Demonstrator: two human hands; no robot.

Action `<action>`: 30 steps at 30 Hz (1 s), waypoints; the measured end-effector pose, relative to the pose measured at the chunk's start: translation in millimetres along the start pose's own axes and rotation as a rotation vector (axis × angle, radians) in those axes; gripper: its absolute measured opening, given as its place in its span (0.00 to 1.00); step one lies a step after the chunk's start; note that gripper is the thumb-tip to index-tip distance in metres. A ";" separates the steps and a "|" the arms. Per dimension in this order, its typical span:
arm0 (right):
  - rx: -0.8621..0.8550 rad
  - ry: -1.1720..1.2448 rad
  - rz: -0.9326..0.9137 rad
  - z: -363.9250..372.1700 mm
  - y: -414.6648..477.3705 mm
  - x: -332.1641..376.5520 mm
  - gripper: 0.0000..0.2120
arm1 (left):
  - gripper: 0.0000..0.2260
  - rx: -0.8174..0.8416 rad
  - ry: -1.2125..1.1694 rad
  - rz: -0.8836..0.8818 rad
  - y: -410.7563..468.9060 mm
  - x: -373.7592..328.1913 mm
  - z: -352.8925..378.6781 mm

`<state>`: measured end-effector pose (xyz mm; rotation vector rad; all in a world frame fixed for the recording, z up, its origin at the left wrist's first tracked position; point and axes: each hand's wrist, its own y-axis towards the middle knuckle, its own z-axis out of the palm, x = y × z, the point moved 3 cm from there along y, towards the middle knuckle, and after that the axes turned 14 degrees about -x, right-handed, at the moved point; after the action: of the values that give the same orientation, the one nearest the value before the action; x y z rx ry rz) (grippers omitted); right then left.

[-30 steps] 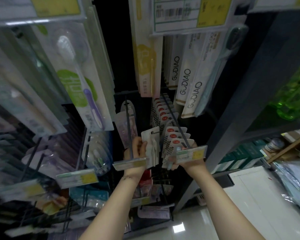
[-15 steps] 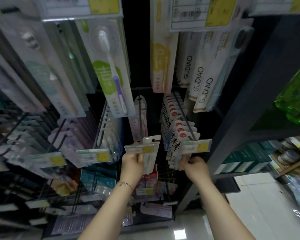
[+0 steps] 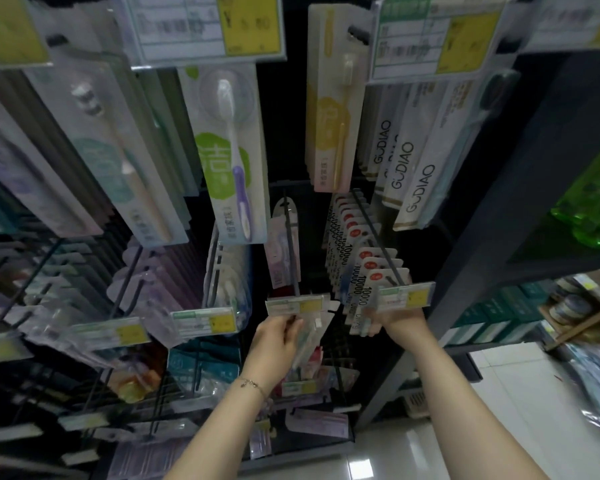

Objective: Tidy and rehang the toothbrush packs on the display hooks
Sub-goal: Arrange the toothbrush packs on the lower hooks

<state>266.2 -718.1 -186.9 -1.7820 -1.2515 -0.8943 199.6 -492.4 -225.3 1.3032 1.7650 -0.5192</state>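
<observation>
My left hand (image 3: 277, 342) grips a white toothbrush pack (image 3: 312, 336) just under the price tag (image 3: 293, 305) at the tip of the middle hook (image 3: 290, 251). One lilac pack (image 3: 282, 244) hangs far back on that hook. My right hand (image 3: 397, 318) is under the tag of the right hook (image 3: 378, 244), its fingers closed on the front pack (image 3: 362, 306) of a row of several white packs marked 10000. The fingertips of both hands are partly hidden by the tags.
Long toothbrush packs (image 3: 234, 154) and GODIAO boxes (image 3: 416, 168) hang overhead. More hooks of packs (image 3: 219, 282) fill the left side and the rows below. A dark shelf post (image 3: 471, 237) stands right, with green bottles (image 3: 593, 209) and a white floor (image 3: 520, 410) beyond.
My left hand and its white pack dropped from beside the middle hook's tag to just below it. The view tilted and shifted, so the upper packs loom larger. My right hand stays at the right hook.
</observation>
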 end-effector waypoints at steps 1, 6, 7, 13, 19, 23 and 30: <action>0.029 -0.006 0.009 -1.3 2.6 4.4 0.03 | 0.10 0.014 -0.006 0.010 0.0 2.3 0.4; 0.138 -0.097 -0.012 -8.4 -5.0 23.0 0.11 | 0.09 0.046 0.015 0.055 2.8 5.6 1.0; 0.161 -0.090 -0.006 -8.0 -5.0 21.8 0.14 | 0.09 0.050 0.016 0.064 3.9 5.0 1.0; 0.243 0.026 0.068 -2.1 4.9 2.9 0.14 | 0.10 0.057 -0.015 0.093 10.3 -4.2 -0.4; 0.244 0.089 0.072 2.5 23.6 -19.6 0.47 | 0.10 0.074 -0.015 0.087 13.6 -2.0 2.5; 0.219 0.166 0.086 -2.8 18.8 -17.1 0.47 | 0.10 0.069 -0.016 0.052 13.2 -2.6 3.1; 0.185 0.271 0.066 -8.3 3.5 -12.8 0.36 | 0.10 0.054 -0.017 -0.021 10.2 0.0 5.3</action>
<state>265.1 -731.5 -194.9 -1.4925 -1.0590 -0.9171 211.1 -492.6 -226.6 1.3147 1.7630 -0.5920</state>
